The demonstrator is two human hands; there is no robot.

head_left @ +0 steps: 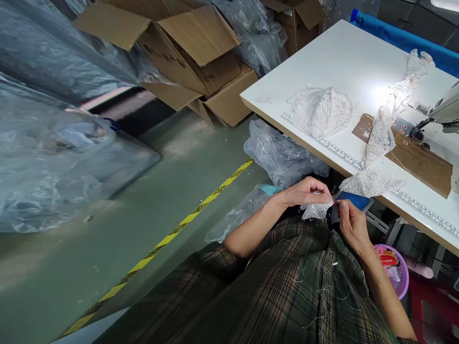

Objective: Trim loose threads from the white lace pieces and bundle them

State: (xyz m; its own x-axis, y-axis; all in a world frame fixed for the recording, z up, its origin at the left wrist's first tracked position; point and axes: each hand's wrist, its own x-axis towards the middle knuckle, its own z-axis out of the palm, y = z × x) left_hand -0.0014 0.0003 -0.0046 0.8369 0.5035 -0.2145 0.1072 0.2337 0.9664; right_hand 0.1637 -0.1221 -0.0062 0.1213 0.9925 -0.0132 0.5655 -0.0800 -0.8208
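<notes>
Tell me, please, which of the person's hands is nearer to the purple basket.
Right. The right hand is above and left of the purple basket in the picture; the left hand, holding white lace, is farther off to the left.

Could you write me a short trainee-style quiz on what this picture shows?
1. True or false: the left hand holds white lace.

2. What colour is the basket beside the table?
A) green
B) purple
C) black

3. Fill the gap: the floor tape is black and ____.

Key: 1 true; 2 B; 3 yellow.
</notes>
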